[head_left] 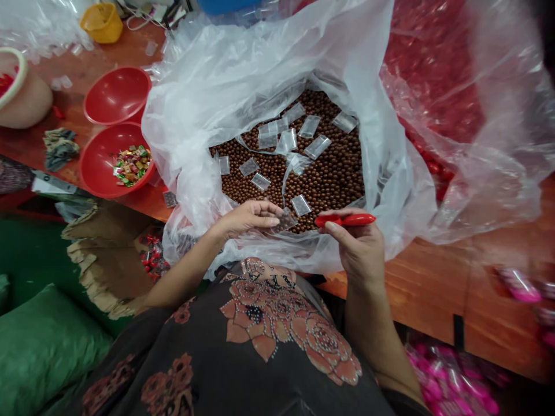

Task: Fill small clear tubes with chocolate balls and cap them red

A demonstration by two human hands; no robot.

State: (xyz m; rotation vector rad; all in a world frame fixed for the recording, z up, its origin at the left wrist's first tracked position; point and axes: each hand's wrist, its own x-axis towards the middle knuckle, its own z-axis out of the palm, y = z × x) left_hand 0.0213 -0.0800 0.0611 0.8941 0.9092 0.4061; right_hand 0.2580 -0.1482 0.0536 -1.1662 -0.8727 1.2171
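My left hand [254, 218] pinches a small clear plastic box [285, 221] at the near edge of a big bag. Over to the right, my right hand [359, 245] is closed on a red plastic piece [347, 219], long and narrow with a hollow, scoop-like left end. Between and beyond both hands, the translucent bag [186, 115] lies open, full of small round brown balls [333, 173]. Several more clear boxes [318, 147] are scattered on top of the balls. Whether the box in my left hand holds anything is hard to see.
Two red bowls [117, 95] stand at the left, the nearer one with wrapped sweets [132, 166]. Behind them are a yellow basket [101, 23] and a white bucket [26, 95]. A bag of red pieces [433, 75] fills the right. Below it lie pink packets [446, 375].
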